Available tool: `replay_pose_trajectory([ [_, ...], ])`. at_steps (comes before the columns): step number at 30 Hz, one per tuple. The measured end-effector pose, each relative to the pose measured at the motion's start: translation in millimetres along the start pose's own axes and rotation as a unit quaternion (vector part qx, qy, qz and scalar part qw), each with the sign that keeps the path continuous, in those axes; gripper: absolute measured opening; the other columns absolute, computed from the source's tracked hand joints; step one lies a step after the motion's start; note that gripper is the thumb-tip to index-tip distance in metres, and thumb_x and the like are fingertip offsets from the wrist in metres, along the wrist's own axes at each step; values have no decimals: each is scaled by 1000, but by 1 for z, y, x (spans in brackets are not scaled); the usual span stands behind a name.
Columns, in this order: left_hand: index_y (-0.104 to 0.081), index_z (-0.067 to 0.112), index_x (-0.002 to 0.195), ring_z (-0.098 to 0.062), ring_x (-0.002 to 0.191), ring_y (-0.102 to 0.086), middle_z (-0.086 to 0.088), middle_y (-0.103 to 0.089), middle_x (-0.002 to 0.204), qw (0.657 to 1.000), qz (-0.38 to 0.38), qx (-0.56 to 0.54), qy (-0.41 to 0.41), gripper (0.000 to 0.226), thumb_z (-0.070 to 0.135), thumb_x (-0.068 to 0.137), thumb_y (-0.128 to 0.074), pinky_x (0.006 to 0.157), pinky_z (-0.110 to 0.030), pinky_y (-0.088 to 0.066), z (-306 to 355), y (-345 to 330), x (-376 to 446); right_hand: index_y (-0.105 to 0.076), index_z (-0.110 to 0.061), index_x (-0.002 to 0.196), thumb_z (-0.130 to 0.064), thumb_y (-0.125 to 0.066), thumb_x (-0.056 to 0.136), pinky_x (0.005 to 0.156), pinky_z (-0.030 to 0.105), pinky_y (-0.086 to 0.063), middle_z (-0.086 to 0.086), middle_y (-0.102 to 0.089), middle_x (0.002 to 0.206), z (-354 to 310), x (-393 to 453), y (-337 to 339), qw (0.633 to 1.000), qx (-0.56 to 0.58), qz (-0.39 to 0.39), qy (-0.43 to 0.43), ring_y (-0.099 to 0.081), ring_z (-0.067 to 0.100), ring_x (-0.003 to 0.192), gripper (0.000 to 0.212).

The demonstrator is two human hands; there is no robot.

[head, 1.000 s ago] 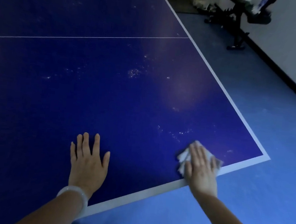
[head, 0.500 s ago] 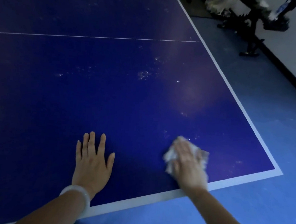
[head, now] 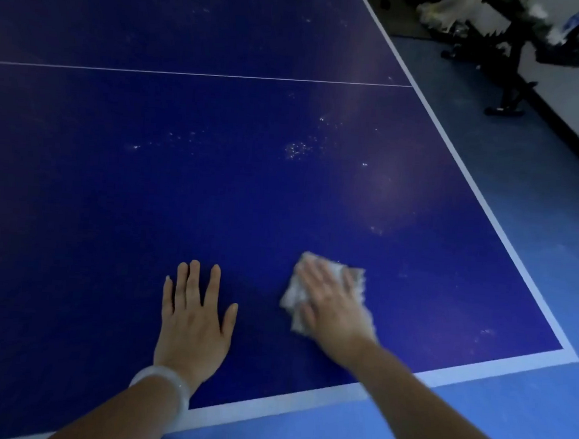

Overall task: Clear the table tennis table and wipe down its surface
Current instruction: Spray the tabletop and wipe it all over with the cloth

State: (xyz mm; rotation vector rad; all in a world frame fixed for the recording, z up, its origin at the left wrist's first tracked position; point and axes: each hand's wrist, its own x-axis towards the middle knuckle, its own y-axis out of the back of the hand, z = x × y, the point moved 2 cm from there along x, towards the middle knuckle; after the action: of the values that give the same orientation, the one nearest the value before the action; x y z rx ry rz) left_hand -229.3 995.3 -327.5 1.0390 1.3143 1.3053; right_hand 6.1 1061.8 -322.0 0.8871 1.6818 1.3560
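Table surface: the dark blue table tennis table (head: pixel 117 207) fills most of the view, with a thin white line (head: pixel 188 74) running across it far from the person and a white border (head: pixel 481 195) along its near and right edges.
Marks: pale specks (head: pixel 298 149) lie scattered over the middle of the top, and a few more sit near the right corner.
Left hand: the left hand (head: pixel 193 325) lies flat on the table near the front edge, palm down, fingers straight and slightly spread, holding nothing.
Bracelet: a pale bracelet (head: pixel 163 387) circles the left wrist.
Cloth: a crumpled white cloth (head: pixel 293 296) lies on the table just right of the left hand, inward from the near right corner.
Right hand: the right hand (head: pixel 335 306) presses flat on top of the cloth, fingers straight and close together; the cloth shows at its left side and beyond the fingertips. The hand is blurred.
Floor: blue floor (head: pixel 537 236) lies past the right and near edges.
Room: a black metal stand (head: pixel 511 84) rests on the floor at the upper right, beside a pale wall (head: pixel 577 102).
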Motion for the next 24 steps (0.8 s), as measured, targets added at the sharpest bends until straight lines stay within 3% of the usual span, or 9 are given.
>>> replay_pose_trajectory([
  [4,-24,13,153,-35,149,-12,-22,-21,158,1000,-6,-3,1,72,56,96,-11,120,-54,-12,0,-1,-1,-10,-23,158,-35,-27,104,121,50,-8,-5,1,165,88,-16,17,918,109,58,-378,1,14,152,58],
  [6,-22,14,153,-35,149,-10,-22,-20,158,1000,-11,-4,1,72,56,96,-11,120,-54,-13,-1,-2,-1,-9,-20,158,-37,-21,103,120,54,-4,-2,2,165,75,-24,12,882,101,68,-454,2,16,152,58],
  [8,-25,12,153,-36,148,-14,-24,-23,157,1000,-9,-5,0,72,55,96,-13,119,-55,-15,-1,-1,0,-17,-17,157,-34,-29,102,119,56,-10,2,-8,165,29,-21,4,913,48,98,-392,-7,19,152,58],
  [11,-26,11,153,-37,148,-16,-24,-24,156,1000,-11,-6,0,73,55,96,-12,119,-55,-16,0,1,0,-20,-15,156,-37,-31,101,118,56,-15,3,-12,164,-40,-4,-9,986,-20,77,-145,-11,21,152,60],
  [14,-24,12,153,-35,149,-13,-23,-22,158,1000,-10,-3,5,74,55,95,-9,119,-54,-15,1,2,1,-9,-19,157,-44,-13,103,122,51,-2,-2,1,165,-46,15,-10,998,-47,22,40,7,16,152,60],
  [17,-21,14,154,-34,150,-8,-21,-18,159,1000,-16,-6,4,74,56,95,-8,120,-53,-12,1,4,1,7,-22,155,-41,-12,103,122,48,3,-5,11,164,-1,38,-3,994,-82,-18,73,14,14,150,59],
  [19,-20,14,154,-34,150,-7,-21,-18,159,1000,-16,-8,2,74,56,95,-8,120,-53,-11,1,3,0,9,-25,154,-34,-23,104,121,47,3,-6,9,165,45,46,7,997,-34,-6,-72,12,12,150,60],
  [21,-20,14,154,-34,150,-9,-21,-18,159,1000,-17,-6,2,73,56,95,-9,120,-53,-11,0,3,0,-1,-24,157,-32,-24,104,122,46,4,-7,7,165,88,38,17,961,60,36,-266,9,10,150,58],
  [24,-19,15,154,-34,150,-8,-21,-18,159,1000,-22,-6,1,72,56,96,-9,121,-53,-11,-1,1,1,-4,-20,158,-36,-14,102,121,53,3,-3,7,165,100,28,20,907,86,44,-409,8,15,151,59],
])
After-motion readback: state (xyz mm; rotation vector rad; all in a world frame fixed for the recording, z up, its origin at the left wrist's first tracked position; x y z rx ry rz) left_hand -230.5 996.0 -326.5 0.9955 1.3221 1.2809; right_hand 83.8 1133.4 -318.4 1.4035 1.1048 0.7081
